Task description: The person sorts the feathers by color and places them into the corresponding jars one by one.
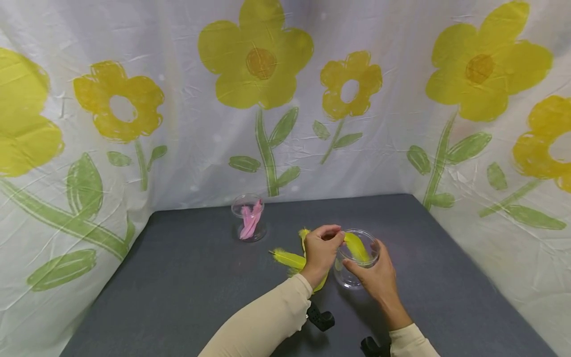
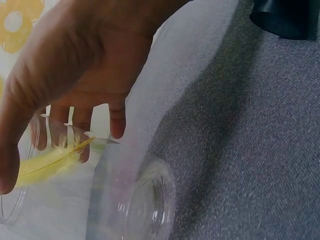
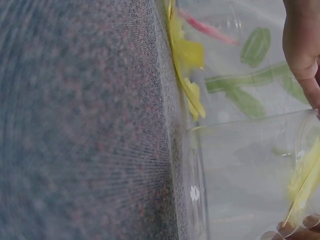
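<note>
Pinching one end of a yellow feather (image 1: 357,248), the left hand (image 1: 321,250) holds it in the clear jar's (image 1: 350,281) mouth; the right hand (image 1: 379,277) grips round the jar's top. Light, soft and easily creased, the feather probably handles best by its end.

dark grey tabletop (image 1: 200,297) with yellow feathers (image 1: 289,259), far clear cup (image 1: 240,222), near clear cup (image 1: 349,276)

The left arm (image 1: 260,322) slants forward, thumb and fingertips of the left hand (image 1: 320,251) meeting in a pinch. The right hand (image 1: 379,276) curves close beside it, thumb spread apart from the fingers.
</note>
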Action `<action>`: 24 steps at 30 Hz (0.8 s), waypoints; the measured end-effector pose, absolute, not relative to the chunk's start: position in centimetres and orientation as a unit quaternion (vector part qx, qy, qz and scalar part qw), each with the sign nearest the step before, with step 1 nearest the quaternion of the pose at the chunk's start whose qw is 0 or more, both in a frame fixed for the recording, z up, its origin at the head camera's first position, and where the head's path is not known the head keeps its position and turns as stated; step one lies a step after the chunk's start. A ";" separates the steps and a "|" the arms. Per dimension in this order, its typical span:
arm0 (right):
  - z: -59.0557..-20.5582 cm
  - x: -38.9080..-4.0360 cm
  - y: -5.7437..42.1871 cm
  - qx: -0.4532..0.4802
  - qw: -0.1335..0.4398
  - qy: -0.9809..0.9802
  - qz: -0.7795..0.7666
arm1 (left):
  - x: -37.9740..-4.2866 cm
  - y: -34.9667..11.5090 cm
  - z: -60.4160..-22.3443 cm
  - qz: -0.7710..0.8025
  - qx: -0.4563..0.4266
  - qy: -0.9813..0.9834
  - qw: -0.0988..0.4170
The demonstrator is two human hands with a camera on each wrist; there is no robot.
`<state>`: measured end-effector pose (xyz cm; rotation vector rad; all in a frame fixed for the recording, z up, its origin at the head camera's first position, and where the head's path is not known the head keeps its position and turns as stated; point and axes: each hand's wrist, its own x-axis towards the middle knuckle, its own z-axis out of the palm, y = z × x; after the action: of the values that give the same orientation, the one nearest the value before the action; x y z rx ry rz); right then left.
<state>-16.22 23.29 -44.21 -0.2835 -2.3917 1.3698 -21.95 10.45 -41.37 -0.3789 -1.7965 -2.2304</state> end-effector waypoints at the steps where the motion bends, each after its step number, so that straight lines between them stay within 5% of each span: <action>1: -44.2 -16.2 23.3 -0.100 0.185 -0.848 0.486 | -22.0 10.4 -41.4 -0.767 -0.135 -0.615 0.125; 13: -44.4 -16.3 23.2 -0.096 0.195 -0.849 0.482 | -22.1 10.0 -41.3 -0.759 -0.162 -0.620 0.116; 24: -44.1 -16.1 23.1 -0.100 0.196 -0.848 0.482 | -22.6 9.1 -41.2 -0.804 -0.163 -0.569 0.053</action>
<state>-16.06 23.06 -44.08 -0.2801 -2.3765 1.3496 -22.61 9.12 -41.23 -0.4957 -1.7291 -2.4443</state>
